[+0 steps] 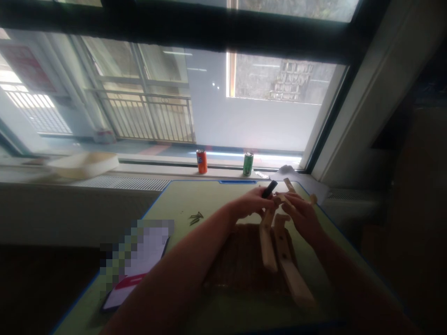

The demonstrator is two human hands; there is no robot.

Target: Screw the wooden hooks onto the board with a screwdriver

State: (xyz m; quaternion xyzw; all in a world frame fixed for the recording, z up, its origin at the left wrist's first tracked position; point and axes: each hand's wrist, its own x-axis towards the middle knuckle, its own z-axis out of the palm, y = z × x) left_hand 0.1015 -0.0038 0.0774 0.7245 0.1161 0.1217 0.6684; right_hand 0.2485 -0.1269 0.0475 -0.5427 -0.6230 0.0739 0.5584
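My left hand [254, 203] is closed around a short black object [269, 189], perhaps a handle; its lower end is hidden. My right hand [301, 210] is bent over a small pale wooden piece [279, 199], its fingers meeting the left hand's there. Below the hands, two notched wooden bars lie side by side: a left bar [267, 249] and a longer right bar [296, 281]. Both rest on a dark brown board [240, 260], and dark holes show in the wood. The fine contact between the fingers and the small piece is blurred.
Several screws or nails [195, 217] lie left of my hands on the green, blue-edged table [188, 195]. A booklet or tablet [139, 260], partly pixelated, is near the left edge. An orange can [201, 162], a green can [247, 164] and a pale basin [84, 165] stand on the windowsill.
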